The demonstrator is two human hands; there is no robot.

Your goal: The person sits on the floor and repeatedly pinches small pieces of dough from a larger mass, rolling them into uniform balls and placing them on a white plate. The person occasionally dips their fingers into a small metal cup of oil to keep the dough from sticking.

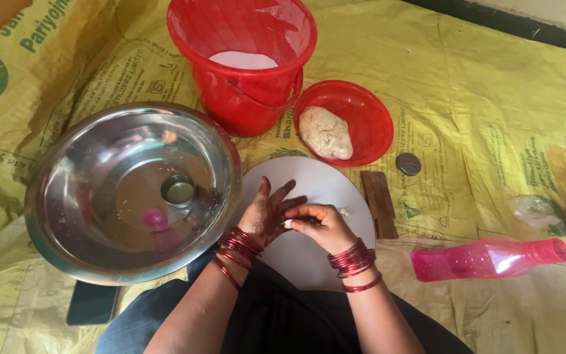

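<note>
My left hand [268,211] is held palm up with fingers spread over a round white board [319,180]. My right hand [319,226] pinches a small bit of pale dough [287,223] against the left palm. Another tiny dough bit [343,211] lies on the board by my right hand. Red bangles circle both wrists. A larger lump of dough [325,133] rests in a red plastic bowl [371,108] beyond the board.
A big steel basin [73,196] with a small steel cup [179,191] sits at left. A red bucket [244,98] holding flour stands behind. A pink bottle [489,257] lies at right, near a wooden block [379,203] and a small round lid [408,164]. Yellow sacking covers the floor.
</note>
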